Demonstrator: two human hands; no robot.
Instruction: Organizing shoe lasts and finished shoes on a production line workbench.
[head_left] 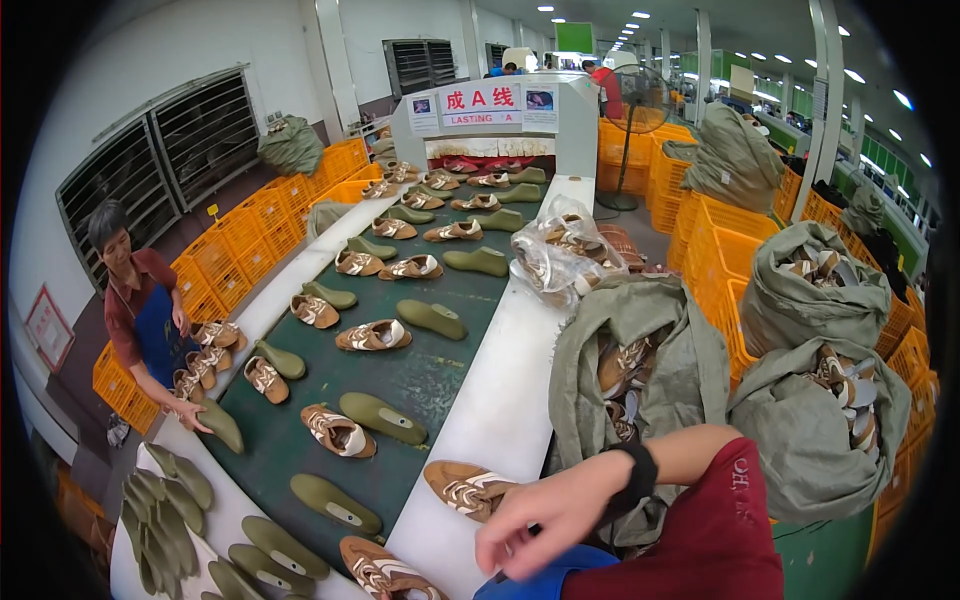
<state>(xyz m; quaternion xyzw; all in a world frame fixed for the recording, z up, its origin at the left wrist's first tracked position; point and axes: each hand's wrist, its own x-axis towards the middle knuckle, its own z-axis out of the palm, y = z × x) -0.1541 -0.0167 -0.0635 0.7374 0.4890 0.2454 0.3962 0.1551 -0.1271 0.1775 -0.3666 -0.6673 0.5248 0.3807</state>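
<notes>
My right hand (545, 510), with a black band on its wrist, reaches in from the lower right. Its fingers are loosely bent and slightly apart, holding nothing that I can see. It partly covers a brown and white sneaker (462, 487) on the white side ledge (505, 405); whether they touch I cannot tell. Another brown sneaker (385, 570) lies at the lower edge, left of the hand. Beyond it, an olive-green shoe last (335, 502) rests on the dark green conveyor belt (450, 375). My left hand is out of view.
Sneakers and green lasts run along the belt to a machine opening (490, 150). At left, a co-worker's hand (190, 415) touches a green last (221, 427). More lasts (165, 510) pile at lower left. Cloth sacks of shoes (690, 350) and orange crates (735, 240) stand right.
</notes>
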